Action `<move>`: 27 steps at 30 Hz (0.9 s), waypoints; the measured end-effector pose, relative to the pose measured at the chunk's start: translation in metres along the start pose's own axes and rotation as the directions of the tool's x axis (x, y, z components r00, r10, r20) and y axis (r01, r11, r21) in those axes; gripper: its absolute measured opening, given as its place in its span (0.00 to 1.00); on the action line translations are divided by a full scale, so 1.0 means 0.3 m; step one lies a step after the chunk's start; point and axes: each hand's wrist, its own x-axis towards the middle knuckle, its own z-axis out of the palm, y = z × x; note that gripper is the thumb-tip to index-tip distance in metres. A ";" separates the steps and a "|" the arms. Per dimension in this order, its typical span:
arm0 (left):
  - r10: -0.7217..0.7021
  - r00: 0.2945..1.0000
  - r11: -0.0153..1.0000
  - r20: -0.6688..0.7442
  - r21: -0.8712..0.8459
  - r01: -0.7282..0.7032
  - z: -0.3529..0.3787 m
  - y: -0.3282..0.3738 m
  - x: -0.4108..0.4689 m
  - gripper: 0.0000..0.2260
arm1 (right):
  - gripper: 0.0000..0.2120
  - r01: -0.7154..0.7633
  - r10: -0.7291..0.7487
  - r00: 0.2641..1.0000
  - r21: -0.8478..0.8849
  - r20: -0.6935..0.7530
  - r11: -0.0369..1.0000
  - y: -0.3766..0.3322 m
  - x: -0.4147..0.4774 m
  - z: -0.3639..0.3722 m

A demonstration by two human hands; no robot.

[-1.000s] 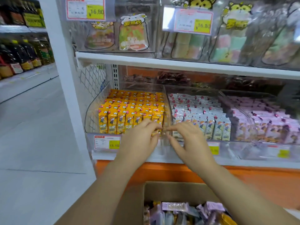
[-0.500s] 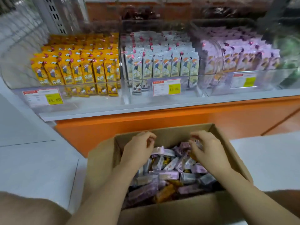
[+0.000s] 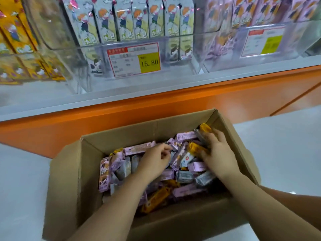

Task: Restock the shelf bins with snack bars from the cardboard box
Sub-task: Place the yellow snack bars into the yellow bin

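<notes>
Head view: both hands are down in the cardboard box point(image 3: 132, 136), which stands on the floor below the shelf and holds a loose heap of purple, grey and orange snack bars point(image 3: 139, 149) lying at every angle. The right hand point(image 3: 219, 154) is at the far right corner, its fingers point(image 3: 209, 136) curled into the heap, apparently around an orange bar point(image 3: 196, 147) that slants across them. The left hand point(image 3: 153, 162) is mid-box, its fingers bent over the purple bars; whether it holds one I cannot tell. The yellow bin point(image 3: 13, 32), where orange stock looks to belong, lies up and far left, on the left hand's side. The grey middle bin point(image 3: 139, 23) and its price tag point(image 3: 133, 60) are straight ahead. The bins' clear front walls must be cleared.
</notes>
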 end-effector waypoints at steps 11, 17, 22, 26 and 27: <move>-0.066 0.966 0.954 0.249 -0.269 0.134 0.127 0.188 0.151 0.17 | 0.28 -0.152 0.157 0.986 -0.101 0.046 0.983 0.021 0.007 0.008; -0.116 0.936 0.888 0.333 -0.388 0.248 0.139 0.142 0.135 0.06 | 0.16 -0.141 0.157 0.983 -0.147 0.098 0.979 0.023 0.010 0.021; -0.137 0.923 0.738 0.361 -0.584 0.338 0.110 0.079 0.079 0.12 | 0.14 -0.144 0.147 0.956 -0.029 0.253 0.989 0.001 0.013 0.001; -0.173 0.918 0.643 0.356 -0.666 0.379 0.073 0.050 0.027 0.13 | 0.10 -0.135 0.085 0.923 0.107 0.376 0.985 -0.036 -0.008 -0.033; -0.179 0.922 0.620 0.342 -0.689 0.376 0.060 0.049 0.015 0.13 | 0.10 -0.129 0.067 0.918 0.135 0.391 0.982 -0.048 -0.017 -0.042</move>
